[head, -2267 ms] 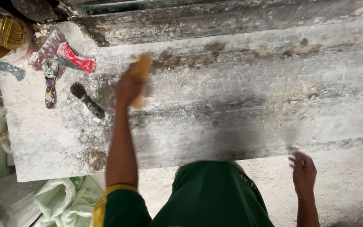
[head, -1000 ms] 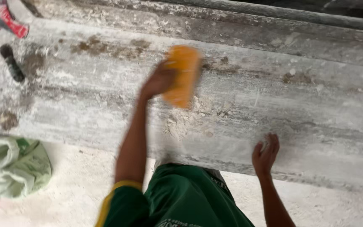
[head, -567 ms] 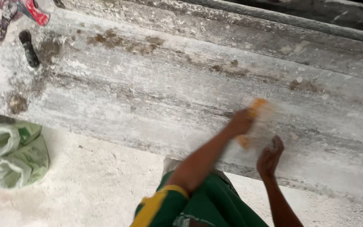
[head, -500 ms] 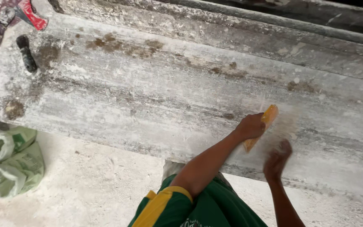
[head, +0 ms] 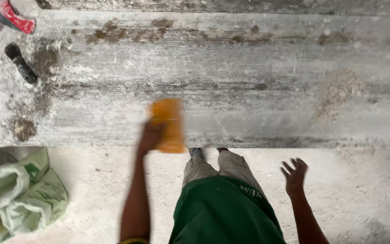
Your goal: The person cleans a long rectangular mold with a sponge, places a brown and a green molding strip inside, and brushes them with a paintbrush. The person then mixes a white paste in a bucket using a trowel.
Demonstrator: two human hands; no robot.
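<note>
My left hand (head: 150,135) grips a flat orange rectangular pad (head: 168,125), motion-blurred, pressed on the near edge of a long dusty grey slab (head: 249,90). My right hand (head: 294,174) hangs free below the slab's edge, fingers spread, holding nothing. A heap of pale dust (head: 339,90) lies on the slab to the right. My green shirt and light trousers fill the bottom centre.
On the slab's far left lie a black-handled tool (head: 21,63) and red-and-purple-handled tools (head: 5,20). A crumpled pale green sack (head: 19,194) sits on the dusty floor at lower left. Brown stains mark the slab's far side.
My left hand has swept the orange pad from the slab's right part back left to the near edge. My right hand has come off the slab edge and dropped lower.
</note>
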